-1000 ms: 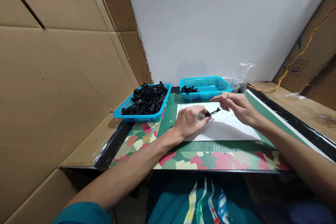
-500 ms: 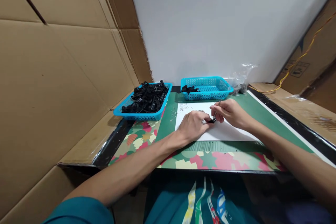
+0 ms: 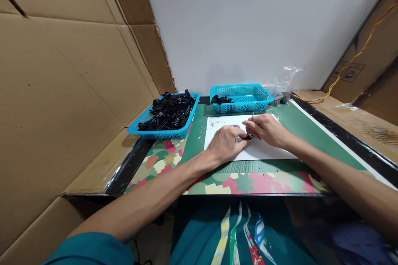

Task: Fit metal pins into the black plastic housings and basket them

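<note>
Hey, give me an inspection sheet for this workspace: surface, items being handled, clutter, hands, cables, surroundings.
Surface: green mat with a patterned border; white paper lies on it.
Items being handled: black part and thin tool; more black pieces heap the left blue basket, a few at the left end of the right blue basket.
Clutter: tiny bits scattered on the paper; clear plastic bag beside the right basket.
Hands: left hand grips the part; right hand holds the tool upright at it.
Cables: twisted yellow-red wire at right.
Surroundings: cardboard both sides, pale wall behind.
</note>
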{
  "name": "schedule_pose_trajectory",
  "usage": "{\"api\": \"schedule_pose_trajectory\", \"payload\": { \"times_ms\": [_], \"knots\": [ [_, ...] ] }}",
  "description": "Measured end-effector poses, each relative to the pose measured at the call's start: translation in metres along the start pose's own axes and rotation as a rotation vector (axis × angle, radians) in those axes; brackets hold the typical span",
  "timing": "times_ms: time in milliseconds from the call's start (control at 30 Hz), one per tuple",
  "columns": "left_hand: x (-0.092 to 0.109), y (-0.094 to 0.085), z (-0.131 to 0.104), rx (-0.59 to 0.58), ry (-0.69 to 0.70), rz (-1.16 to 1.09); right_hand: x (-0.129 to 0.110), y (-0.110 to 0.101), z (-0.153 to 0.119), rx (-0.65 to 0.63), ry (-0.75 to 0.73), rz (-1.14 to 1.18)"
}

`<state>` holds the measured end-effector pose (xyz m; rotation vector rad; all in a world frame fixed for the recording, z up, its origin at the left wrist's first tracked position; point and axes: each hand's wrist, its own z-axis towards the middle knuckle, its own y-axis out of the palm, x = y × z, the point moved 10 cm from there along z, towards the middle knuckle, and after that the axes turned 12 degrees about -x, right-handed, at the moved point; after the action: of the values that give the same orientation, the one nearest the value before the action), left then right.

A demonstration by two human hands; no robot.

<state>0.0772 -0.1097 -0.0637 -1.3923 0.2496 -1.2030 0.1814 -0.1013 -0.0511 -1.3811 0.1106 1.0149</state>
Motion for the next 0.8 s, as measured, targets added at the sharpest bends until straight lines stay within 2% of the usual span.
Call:
{"api": "schedule_pose_trajectory", "payload": {
  "times_ms": [533,600,700,733,800],
  "knots": [
    [-0.005,0.000,0.004,0.008,-0.053,-0.034,0.003,0.001,-0.002,0.012,-0.009,0.013],
    [-0.005,-0.002,0.004,0.016,-0.051,-0.028,0.008,-0.006,-0.003,0.046,0.011,0.045],
    [-0.005,-0.008,0.004,0.052,-0.048,-0.022,0.019,-0.033,-0.010,0.173,0.044,0.106],
    [-0.005,-0.010,0.003,0.062,-0.042,-0.019,0.023,-0.040,-0.011,0.182,0.054,0.126],
    [-0.005,-0.015,0.003,0.078,-0.032,-0.003,0.032,-0.041,-0.011,0.064,0.073,0.154]
  ]
}}
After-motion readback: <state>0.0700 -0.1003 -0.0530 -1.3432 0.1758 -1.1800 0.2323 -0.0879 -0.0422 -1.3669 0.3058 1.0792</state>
